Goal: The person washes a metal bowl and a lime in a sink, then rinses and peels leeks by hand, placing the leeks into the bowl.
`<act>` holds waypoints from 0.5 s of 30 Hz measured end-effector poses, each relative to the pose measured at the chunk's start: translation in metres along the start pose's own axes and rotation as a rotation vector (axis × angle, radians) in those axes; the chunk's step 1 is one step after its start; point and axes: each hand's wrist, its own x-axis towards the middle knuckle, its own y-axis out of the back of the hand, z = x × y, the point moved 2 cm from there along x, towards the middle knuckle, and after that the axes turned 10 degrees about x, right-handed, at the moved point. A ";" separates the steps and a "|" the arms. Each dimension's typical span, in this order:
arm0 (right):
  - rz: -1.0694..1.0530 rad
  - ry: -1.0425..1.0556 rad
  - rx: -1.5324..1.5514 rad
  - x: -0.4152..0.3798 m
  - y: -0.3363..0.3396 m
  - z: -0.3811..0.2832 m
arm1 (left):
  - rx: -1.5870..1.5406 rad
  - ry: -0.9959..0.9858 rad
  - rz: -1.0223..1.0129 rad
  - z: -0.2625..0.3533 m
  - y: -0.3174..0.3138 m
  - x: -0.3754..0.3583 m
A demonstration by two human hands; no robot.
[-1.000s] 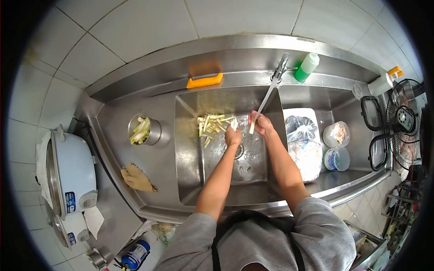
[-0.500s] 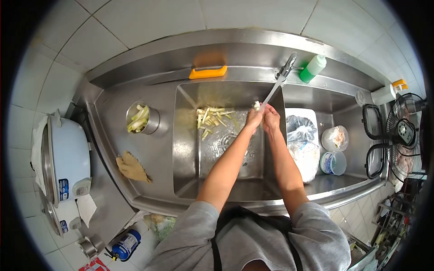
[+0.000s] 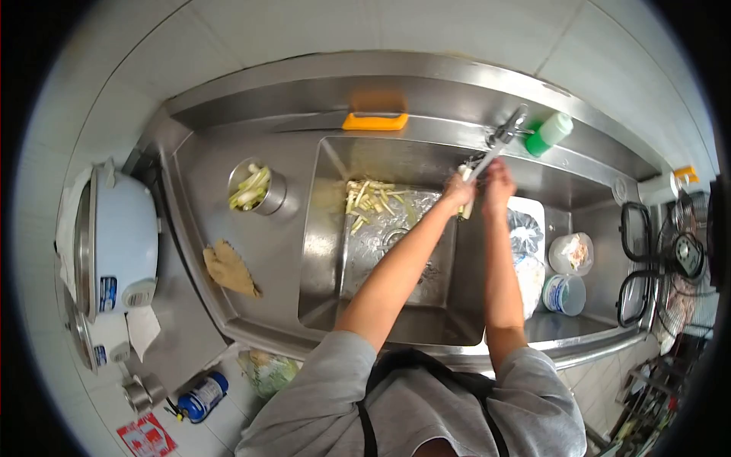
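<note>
My left hand (image 3: 458, 192) is closed around a pale green-white vegetable stalk (image 3: 465, 207), held under the running tap (image 3: 512, 126) above the right side of the sink basin (image 3: 312, 251). Just to the right, on the other side of the water stream (image 3: 487, 158), is my right hand (image 3: 499, 184); its fingers look loosely apart, and I see nothing in them. Several similar cut stalks (image 3: 368, 199) lie in the wet basin at the upper left. More stalks (image 3: 251, 188) stand in a round metal pot (image 3: 274, 194) on the left drainboard.
An orange-handled saw or knife (image 3: 375, 122) lies along the back ledge. A green soap bottle (image 3: 550, 135) stands beside the tap. A brown glove or cloth (image 3: 231, 268) rests at left. The right basin holds plastic tubs (image 3: 563, 295) and bags (image 3: 525, 232). A fan (image 3: 687, 255) is far right.
My hands have come apart, the right one moving up and right from the left. The stalk in my left hand shows more clearly. The view has shifted slightly.
</note>
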 end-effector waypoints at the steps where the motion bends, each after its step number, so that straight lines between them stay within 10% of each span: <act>1: 0.050 -0.017 0.103 0.008 -0.008 -0.026 | -0.196 0.043 -0.043 -0.013 -0.013 0.009; 3: 0.032 0.017 0.189 0.046 -0.008 -0.039 | -0.374 0.111 -0.283 -0.004 -0.004 -0.004; 15: -0.082 0.228 -0.795 0.053 0.003 -0.013 | -0.048 -0.054 0.051 -0.032 0.033 -0.031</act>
